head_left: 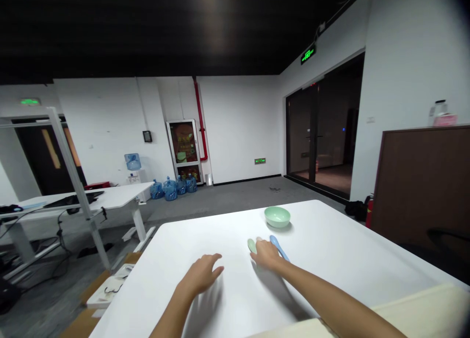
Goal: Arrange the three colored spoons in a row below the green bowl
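Note:
A pale green bowl [277, 216] stands on the white table [330, 259], beyond my hands. Two spoons lie just in front of it: a pale green spoon [251, 245] and a blue spoon [279, 247]. My right hand [267, 255] rests over them, its fingers curled down on the green spoon, with the blue spoon beside its outer edge. My left hand [202, 275] lies on the bare tabletop to the left, its fingers loosely bent and apart, with nothing in it.
A dark brown cabinet [422, 181] stands to the right. A second white desk [91, 196] with a metal frame is at the left. Blue water jugs [172, 187] sit by the far wall. Cardboard and papers [110, 289] lie on the floor by the table's left corner.

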`<act>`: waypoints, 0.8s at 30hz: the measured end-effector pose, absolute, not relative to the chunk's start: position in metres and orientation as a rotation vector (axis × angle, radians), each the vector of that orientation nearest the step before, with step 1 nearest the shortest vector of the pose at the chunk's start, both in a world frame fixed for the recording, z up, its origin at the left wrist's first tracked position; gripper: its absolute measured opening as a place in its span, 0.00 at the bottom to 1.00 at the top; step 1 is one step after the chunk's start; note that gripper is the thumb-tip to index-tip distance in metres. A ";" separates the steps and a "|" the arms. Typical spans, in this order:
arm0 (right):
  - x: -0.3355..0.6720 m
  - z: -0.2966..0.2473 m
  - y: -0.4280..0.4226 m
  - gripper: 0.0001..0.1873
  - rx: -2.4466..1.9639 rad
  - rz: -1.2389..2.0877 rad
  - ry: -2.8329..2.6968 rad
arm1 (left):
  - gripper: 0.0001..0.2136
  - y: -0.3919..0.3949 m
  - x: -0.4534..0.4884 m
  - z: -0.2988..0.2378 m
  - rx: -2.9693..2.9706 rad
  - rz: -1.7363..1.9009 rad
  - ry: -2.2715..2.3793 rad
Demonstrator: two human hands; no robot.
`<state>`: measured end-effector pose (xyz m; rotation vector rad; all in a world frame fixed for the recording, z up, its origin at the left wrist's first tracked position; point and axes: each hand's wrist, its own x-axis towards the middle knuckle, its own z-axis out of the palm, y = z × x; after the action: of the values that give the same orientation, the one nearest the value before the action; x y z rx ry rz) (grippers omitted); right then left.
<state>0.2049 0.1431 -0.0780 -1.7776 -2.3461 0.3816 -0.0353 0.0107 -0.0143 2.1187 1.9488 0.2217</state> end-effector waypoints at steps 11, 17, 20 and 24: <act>0.201 -0.085 0.140 0.10 -1.832 0.371 -2.313 | 0.25 0.010 -0.033 -0.010 2.137 0.219 1.940; 0.231 -0.051 0.150 0.12 -1.766 0.431 -2.304 | 0.25 0.008 -0.031 -0.009 2.125 0.221 1.949; 0.266 -0.040 0.158 0.15 -1.792 0.361 -2.313 | 0.26 0.008 -0.030 -0.007 2.128 0.205 1.940; 0.321 -0.039 0.169 0.11 -1.913 0.250 -2.272 | 0.26 0.008 -0.029 -0.006 2.125 0.206 1.943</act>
<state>0.3210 0.1690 -0.0391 -1.9132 -2.2716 0.2497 -0.0288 0.0080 -0.0062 2.1250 1.9431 0.2061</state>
